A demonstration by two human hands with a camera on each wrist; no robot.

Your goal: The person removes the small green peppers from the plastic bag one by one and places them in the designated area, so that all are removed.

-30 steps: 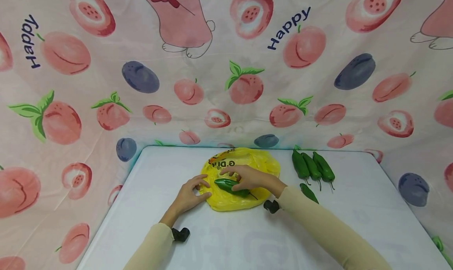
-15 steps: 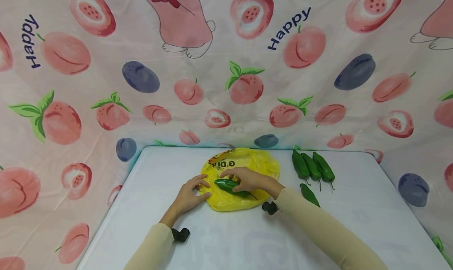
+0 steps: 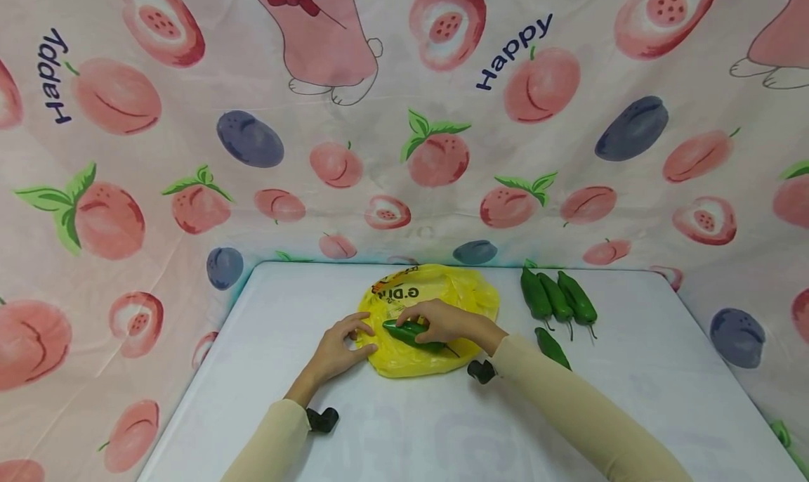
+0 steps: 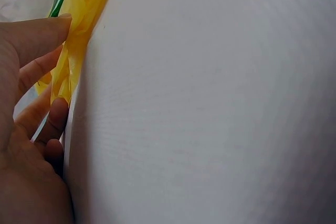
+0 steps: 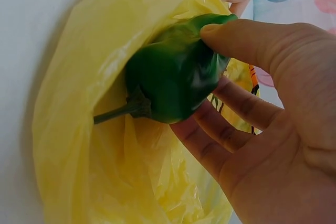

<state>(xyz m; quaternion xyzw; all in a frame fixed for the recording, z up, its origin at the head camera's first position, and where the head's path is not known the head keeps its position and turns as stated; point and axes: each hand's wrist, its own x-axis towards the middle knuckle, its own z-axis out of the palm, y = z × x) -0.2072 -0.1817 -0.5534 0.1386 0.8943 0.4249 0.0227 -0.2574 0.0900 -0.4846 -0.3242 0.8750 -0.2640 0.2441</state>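
Observation:
A glossy green pepper (image 3: 404, 332) lies at the yellow plastic bag (image 3: 436, 366), its stem pointing toward the near right. My right hand (image 3: 439, 320) holds this pepper, thumb on one side and fingers on the other; the right wrist view shows the thumb pressed on the pepper (image 5: 168, 77) with the bag's film around it. At the bag's left edge rests my left hand (image 3: 338, 343), thumb and fingers apart in a loose curve. In the left wrist view the thumb and fingertips of the left hand (image 4: 31, 77) touch the bag's edge (image 4: 84, 19).
Three green peppers (image 3: 557, 298) lie side by side at the back right of the white table (image 3: 392, 433). Nearer, another green pepper (image 3: 552, 346) is partly covered by the right sleeve (image 3: 569, 398). Behind the table hangs a fruit-printed cloth (image 3: 354, 229).
My right hand's fingers have come down and curled round the pepper; they were raised more loosely over it before. The left hand, the bag and the other peppers have stayed in place.

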